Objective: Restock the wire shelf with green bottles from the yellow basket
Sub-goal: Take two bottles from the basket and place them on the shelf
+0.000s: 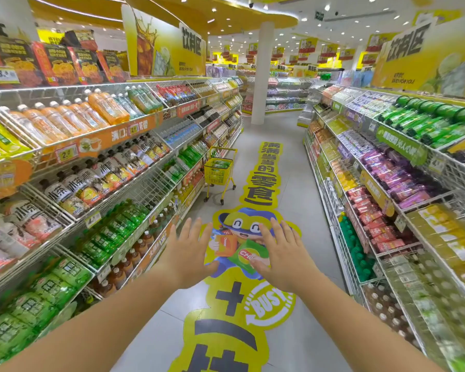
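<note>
A yellow basket (217, 175) on a wheeled frame stands down the aisle, close to the left shelving, with green bottles (220, 164) lying inside it. The wire shelf (156, 181) on the left has an empty gap in one tier, beside green bottles (189, 157) stocked on the same tier. My left hand (187, 251) and my right hand (275, 252) are stretched out in front of me over the floor, palms down, fingers spread, holding nothing. Both hands are well short of the basket.
Wire shelving full of drink bottles lines both sides of the aisle. A large yellow floor sticker (239, 304) runs along the grey floor. A white pillar (261, 76) stands at the aisle's far end. The walkway between the shelves leads to the basket.
</note>
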